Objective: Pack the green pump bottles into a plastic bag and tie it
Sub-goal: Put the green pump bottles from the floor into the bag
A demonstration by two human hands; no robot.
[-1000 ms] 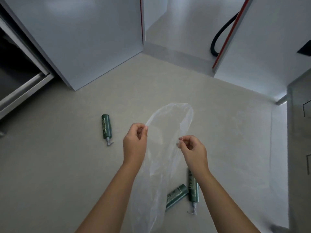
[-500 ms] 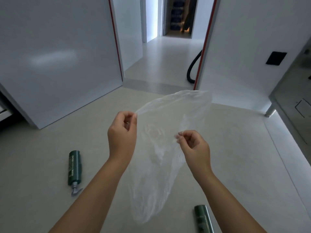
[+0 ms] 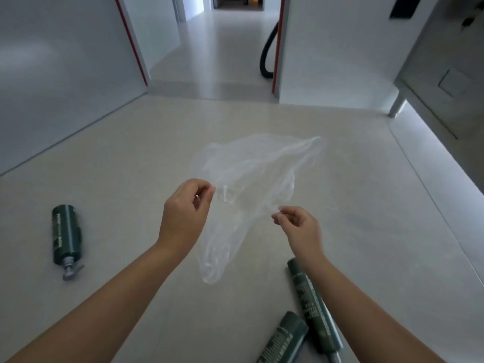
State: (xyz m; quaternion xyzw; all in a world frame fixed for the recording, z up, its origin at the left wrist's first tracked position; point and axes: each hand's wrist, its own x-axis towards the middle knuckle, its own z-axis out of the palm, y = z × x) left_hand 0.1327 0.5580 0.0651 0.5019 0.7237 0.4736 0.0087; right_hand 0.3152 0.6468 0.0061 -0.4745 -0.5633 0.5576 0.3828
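A clear plastic bag [image 3: 248,184] hangs in the air in front of me, its mouth billowing away and its closed end drooping. My left hand [image 3: 183,213] pinches one edge of the mouth; my right hand [image 3: 298,229] pinches the opposite edge. One green pump bottle [image 3: 65,237] lies on the floor at the left, grey pump toward me. Two more green pump bottles lie at the lower right: one [image 3: 311,305] partly under my right forearm, the other [image 3: 282,339] beside it, cut by the frame's bottom edge.
Pale floor [image 3: 131,158] all around. White wall panels with red edges stand left [image 3: 65,61] and right [image 3: 340,48] of a corridor opening. A black hose [image 3: 265,58] hangs by the right panel. A grey cabinet on a metal leg [image 3: 395,106] is at far right.
The view has tilted back down, bringing the two right-hand bottles into sight. The bag's mouth has spread wider and billowed forward; both hands keep their pinch.
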